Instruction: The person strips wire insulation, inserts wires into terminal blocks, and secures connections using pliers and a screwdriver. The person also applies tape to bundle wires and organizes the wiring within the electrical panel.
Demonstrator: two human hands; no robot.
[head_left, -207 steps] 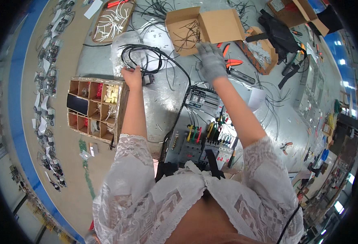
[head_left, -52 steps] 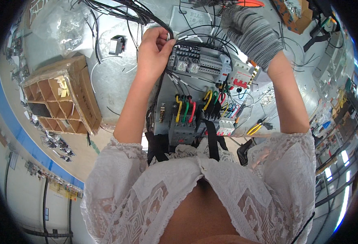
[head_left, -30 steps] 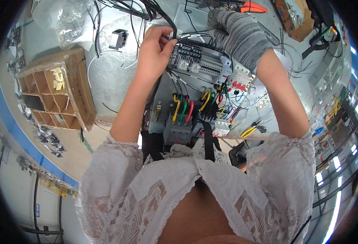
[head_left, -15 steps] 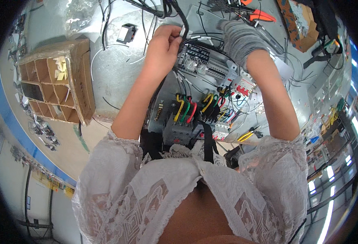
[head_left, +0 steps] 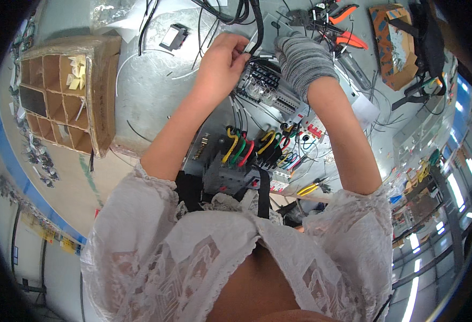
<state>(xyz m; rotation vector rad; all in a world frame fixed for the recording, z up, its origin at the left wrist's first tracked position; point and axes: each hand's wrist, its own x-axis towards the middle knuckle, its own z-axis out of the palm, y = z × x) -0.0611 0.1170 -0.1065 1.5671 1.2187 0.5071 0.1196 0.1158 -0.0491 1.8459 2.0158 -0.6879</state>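
My left hand is closed, thumb and fingers pinched at a bundle of black wires that comes down from the far edge. Over my right hand is a grey knitted glove; it is beside the wires at the far right of the panel, and its fingers are hidden. Below both hands lies a metal control panel with a row of black relays, a grey terminal block and a breaker with red switches. Nearer me, yellow, green and red wires loop into a black contactor.
A cardboard box with compartments stands at left, holding yellow-white pieces. A small module lies near it. Orange-handled pliers, a grey screwdriver-like tool, an open carton and loose wires are at right. Yellow-handled pliers lie at the near edge.
My right hand has moved left, nearer my left hand and over the panel's far side. My left hand stays at the black wires. The whole view has shifted slightly.
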